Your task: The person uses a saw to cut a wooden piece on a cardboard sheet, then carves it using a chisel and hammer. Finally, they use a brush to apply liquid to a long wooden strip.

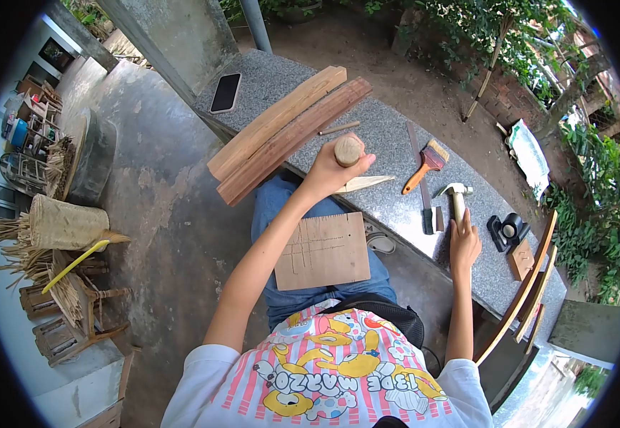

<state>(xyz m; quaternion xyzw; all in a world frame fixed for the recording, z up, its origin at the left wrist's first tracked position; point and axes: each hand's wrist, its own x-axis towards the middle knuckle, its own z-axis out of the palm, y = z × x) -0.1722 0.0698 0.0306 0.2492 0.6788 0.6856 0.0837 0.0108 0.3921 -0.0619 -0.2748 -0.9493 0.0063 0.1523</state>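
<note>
My left hand point(333, 170) is closed round an upright piece of wood whose round end point(348, 150) faces up at me. Its lower part is hidden by my fingers. A pale pointed sliver of wood point(368, 182) shows just beside that hand. My right hand point(465, 244) grips the handle of a claw hammer point(457, 196), its head over the granite ledge point(395, 128). Across my lap lies a flat wooden board point(324, 250) with dark lines and small marks. To the left of the hammer are a paintbrush point(427, 164) and a long flat metal strip point(417, 153).
Two long wood pieces point(288, 128) jut over the ledge's edge near a phone point(225, 93). A thin stick point(340, 128) is close by. At right are a black tool point(508, 231), a wood block point(521, 260) and curved slats point(524, 292). A stool point(85, 307) stands left.
</note>
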